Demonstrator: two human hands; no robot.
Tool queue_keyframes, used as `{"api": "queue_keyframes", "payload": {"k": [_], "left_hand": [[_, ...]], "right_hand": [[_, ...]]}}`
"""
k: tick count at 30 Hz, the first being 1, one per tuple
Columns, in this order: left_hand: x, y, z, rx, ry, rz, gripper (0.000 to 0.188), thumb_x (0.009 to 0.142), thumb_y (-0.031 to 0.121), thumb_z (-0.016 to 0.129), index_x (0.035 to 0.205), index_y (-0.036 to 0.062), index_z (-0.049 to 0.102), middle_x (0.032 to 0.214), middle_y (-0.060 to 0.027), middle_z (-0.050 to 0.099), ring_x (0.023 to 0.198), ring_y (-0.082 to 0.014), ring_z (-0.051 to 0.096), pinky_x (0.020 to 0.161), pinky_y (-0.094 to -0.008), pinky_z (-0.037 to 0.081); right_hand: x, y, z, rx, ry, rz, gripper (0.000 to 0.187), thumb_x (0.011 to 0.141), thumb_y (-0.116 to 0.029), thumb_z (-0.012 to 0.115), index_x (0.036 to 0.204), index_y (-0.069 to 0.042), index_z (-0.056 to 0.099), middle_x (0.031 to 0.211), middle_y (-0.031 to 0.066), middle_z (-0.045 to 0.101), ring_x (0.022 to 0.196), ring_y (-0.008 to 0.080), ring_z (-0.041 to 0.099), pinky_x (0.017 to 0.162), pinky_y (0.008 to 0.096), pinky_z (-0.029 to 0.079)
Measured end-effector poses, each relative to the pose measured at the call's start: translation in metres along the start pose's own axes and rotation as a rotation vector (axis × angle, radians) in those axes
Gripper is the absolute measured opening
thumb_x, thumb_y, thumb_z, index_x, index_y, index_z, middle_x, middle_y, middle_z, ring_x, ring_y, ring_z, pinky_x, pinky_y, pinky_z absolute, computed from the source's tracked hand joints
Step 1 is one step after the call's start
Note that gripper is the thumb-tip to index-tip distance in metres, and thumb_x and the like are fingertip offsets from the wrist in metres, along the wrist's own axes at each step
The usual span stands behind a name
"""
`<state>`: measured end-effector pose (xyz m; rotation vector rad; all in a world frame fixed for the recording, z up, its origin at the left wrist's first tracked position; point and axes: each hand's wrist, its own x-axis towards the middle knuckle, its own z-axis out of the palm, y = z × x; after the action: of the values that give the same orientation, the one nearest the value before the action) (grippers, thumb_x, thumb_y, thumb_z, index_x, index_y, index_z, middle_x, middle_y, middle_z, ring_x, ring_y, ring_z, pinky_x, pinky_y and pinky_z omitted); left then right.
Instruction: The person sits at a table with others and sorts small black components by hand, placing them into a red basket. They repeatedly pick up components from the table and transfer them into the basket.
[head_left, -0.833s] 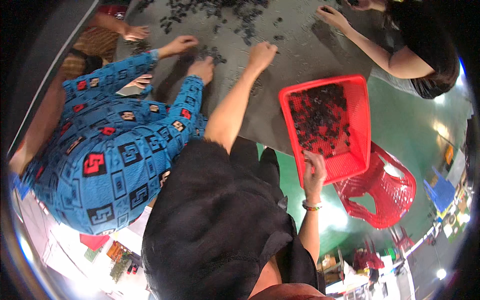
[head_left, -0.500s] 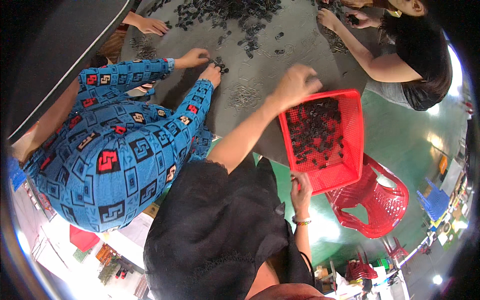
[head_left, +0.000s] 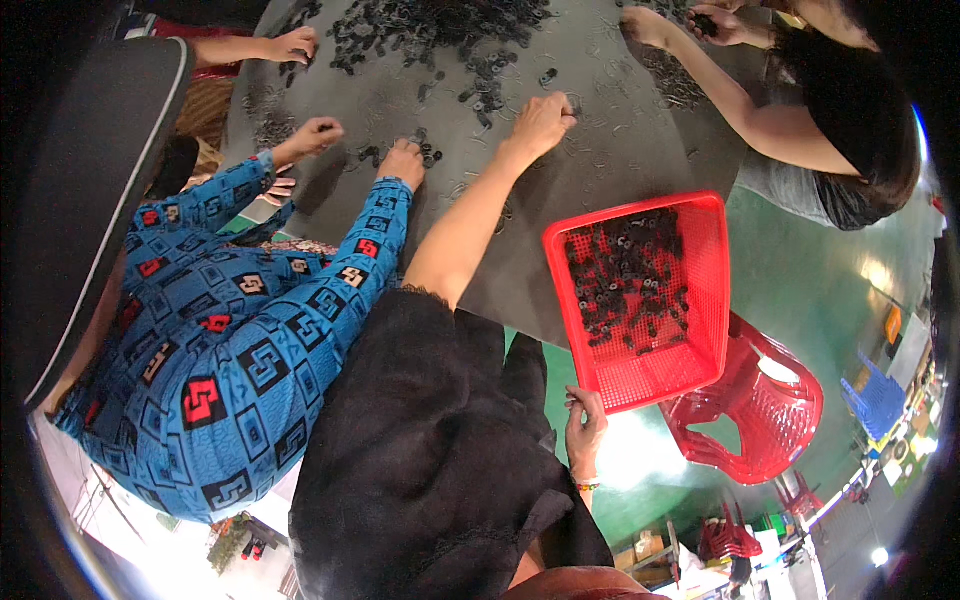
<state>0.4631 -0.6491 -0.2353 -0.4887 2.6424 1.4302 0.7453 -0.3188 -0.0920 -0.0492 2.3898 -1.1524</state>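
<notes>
Over the grey table (head_left: 480, 255), my left hand (head_left: 543, 126) is stretched forward, fingers curled together near several small dark pieces. Whatever it pinches is too small to make out. At the near left corner of a red plastic basket (head_left: 650, 385), my right hand (head_left: 586, 420) grips the rim; a beaded bracelet circles that wrist. Many small black ring-shaped pieces (head_left: 630, 275) lie in the basket, mostly toward its far and left side. The basket overlaps the table's edge and reaches out past it.
A large heap of black pieces (head_left: 430, 40) covers the table's far part. On my left, a co-worker in a blue patterned top (head_left: 270, 350) handles pieces; another person's arm (head_left: 730, 100) works at far right. A red plastic chair (head_left: 750, 415) stands beyond the basket.
My left hand has gone from beside the basket's far rim to farther up and left over the table. The basket has shifted slightly toward me. The neighbour's hands have moved apart.
</notes>
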Motion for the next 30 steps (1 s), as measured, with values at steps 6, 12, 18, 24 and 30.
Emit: {"api": "queue_keyframes", "payload": {"k": [6, 12, 18, 24, 30], "left_hand": [[-0.038, -0.045, -0.028, -1.134, 0.195, -0.272, 0.032, 0.080, -0.002, 0.056, 0.112, -0.0049, 0.051, 0.084, -0.0133, 0.063, 0.066, -0.0163, 0.062, 0.055, -0.0245, 0.053], [-0.051, -0.074, -0.048, -1.575, 0.351, -0.251, 0.015, 0.080, 0.013, 0.062, 0.086, 0.0059, 0.050, 0.072, -0.0048, 0.055, 0.069, -0.0196, 0.058, 0.064, -0.0301, 0.051], [-0.021, -0.106, -0.044, -0.281, 0.530, -0.582, 0.022, 0.078, 0.021, 0.066, 0.077, 0.0026, 0.055, 0.081, -0.0141, 0.060, 0.074, -0.0257, 0.059, 0.059, -0.0322, 0.046], [-0.023, -0.098, -0.016, 0.422, 0.453, -0.358, 0.030, 0.077, 0.025, 0.067, 0.085, -0.0028, 0.061, 0.081, -0.0193, 0.063, 0.085, -0.0339, 0.061, 0.073, -0.0438, 0.047], [-0.023, -0.082, -0.040, -0.562, 0.426, -0.209, 0.027, 0.081, 0.030, 0.063, 0.096, 0.0067, 0.064, 0.093, -0.0141, 0.066, 0.087, -0.0276, 0.063, 0.075, -0.0423, 0.048]], "right_hand": [[0.007, -0.016, -0.003, 0.004, -0.009, -0.030, 0.019, 0.081, 0.007, 0.047, 0.092, 0.000, 0.060, 0.079, 0.0109, 0.058, 0.068, 0.0185, 0.059, 0.063, 0.0289, 0.047], [-0.001, -0.009, -0.001, 0.078, -0.038, 0.038, 0.019, 0.081, 0.008, 0.046, 0.092, 0.000, 0.059, 0.079, 0.0101, 0.059, 0.068, 0.0180, 0.058, 0.063, 0.0288, 0.047], [-0.008, -0.003, 0.003, 0.077, -0.080, 0.066, 0.020, 0.081, 0.009, 0.045, 0.092, 0.001, 0.060, 0.078, 0.0104, 0.058, 0.068, 0.0182, 0.058, 0.063, 0.0289, 0.047], [-0.007, -0.002, 0.001, 0.074, -0.075, 0.069, 0.021, 0.081, 0.008, 0.045, 0.092, 0.000, 0.060, 0.078, 0.0110, 0.058, 0.067, 0.0189, 0.058, 0.062, 0.0294, 0.047], [-0.011, 0.004, -0.006, 0.047, -0.028, 0.060, 0.021, 0.082, 0.006, 0.045, 0.094, -0.002, 0.061, 0.078, 0.0117, 0.058, 0.066, 0.0201, 0.059, 0.062, 0.0310, 0.047]]}}
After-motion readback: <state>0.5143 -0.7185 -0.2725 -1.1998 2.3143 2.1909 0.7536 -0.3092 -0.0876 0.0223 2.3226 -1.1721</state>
